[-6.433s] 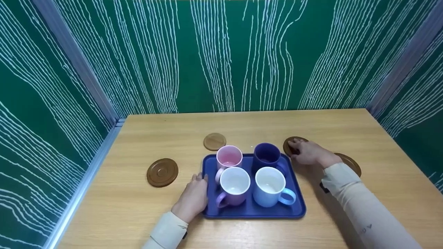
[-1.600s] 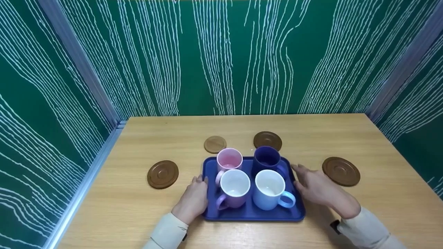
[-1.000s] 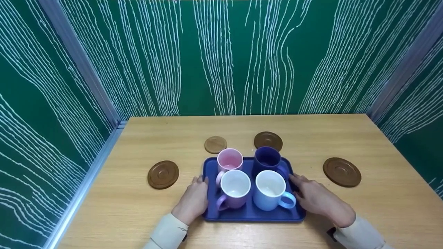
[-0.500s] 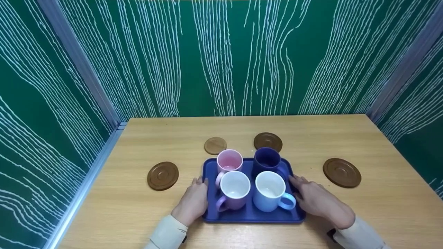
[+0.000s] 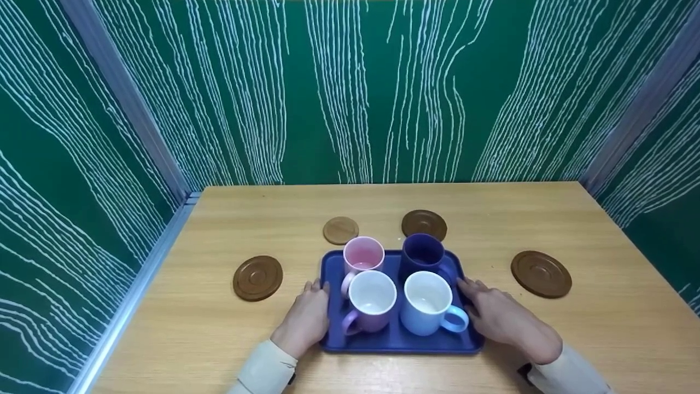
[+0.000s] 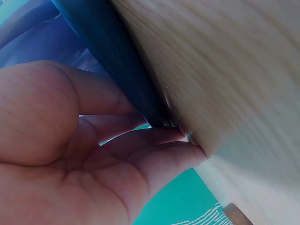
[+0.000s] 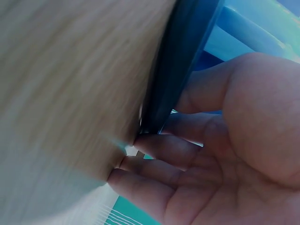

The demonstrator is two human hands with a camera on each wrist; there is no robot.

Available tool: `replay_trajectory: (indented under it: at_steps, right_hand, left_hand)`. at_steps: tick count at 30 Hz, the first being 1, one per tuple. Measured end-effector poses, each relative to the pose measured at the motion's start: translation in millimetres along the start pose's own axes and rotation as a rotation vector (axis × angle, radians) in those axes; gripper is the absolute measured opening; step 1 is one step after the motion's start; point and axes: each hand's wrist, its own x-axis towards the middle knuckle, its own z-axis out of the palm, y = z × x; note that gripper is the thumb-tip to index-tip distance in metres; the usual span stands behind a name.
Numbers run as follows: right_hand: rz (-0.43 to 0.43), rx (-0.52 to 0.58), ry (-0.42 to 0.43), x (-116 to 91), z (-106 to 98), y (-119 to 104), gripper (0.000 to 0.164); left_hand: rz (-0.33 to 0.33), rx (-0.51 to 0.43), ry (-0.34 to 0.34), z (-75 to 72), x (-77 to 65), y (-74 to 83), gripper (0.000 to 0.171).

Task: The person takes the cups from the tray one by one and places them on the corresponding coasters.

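Observation:
A dark blue tray lies on the wooden table with mugs standing on it in two rows. At the back are a pink mug and a navy mug. The front pair is a purple mug and a light blue mug whose handle points right. My left hand grips the tray's left edge, thumb at the rim and fingertips low beside the table in the left wrist view. On the opposite edge, my right hand holds the tray the same way, its fingers reaching toward the underside.
Around the tray lie round wooden coasters: a dark one at left, a small pale one behind, a dark one partly hidden by the navy mug, and another dark one at right. Green patterned panels enclose the table's back and sides.
The right hand left a dark coaster, which now lies farther left behind the navy mug, and came to the tray's right edge. During the last second, hands and tray stay in place.

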Motion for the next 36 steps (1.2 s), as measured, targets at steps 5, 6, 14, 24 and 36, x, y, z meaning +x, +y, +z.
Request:
replay_trajectory:
  at_steps: [5,6,14,24,36]
  right_hand:
    - [-0.002,-0.005,0.006,0.2,1.6,-1.1,0.059]
    - [-0.002,-0.007,0.005,0.3,2.1,-1.4,0.059]
    - [-0.007,-0.007,0.012,0.5,2.6,-1.4,0.058]
    - [-0.004,-0.004,0.001,0.6,1.3,0.2,0.057]
    - [-0.025,-0.004,0.034,1.2,3.3,-0.2,0.058]
  left_hand:
    - [-0.014,-0.002,-0.024,-0.5,-0.2,-1.1,0.048]
    - [-0.018,-0.004,-0.028,-0.4,-0.5,-1.4,0.049]
    - [-0.03,-0.016,-0.028,-0.8,-0.9,-0.6,0.048]
    - [-0.025,-0.027,-0.04,-2.2,1.9,-0.8,0.044]
    - [-0.059,-0.103,-0.042,-9.5,4.3,-3.2,0.05]
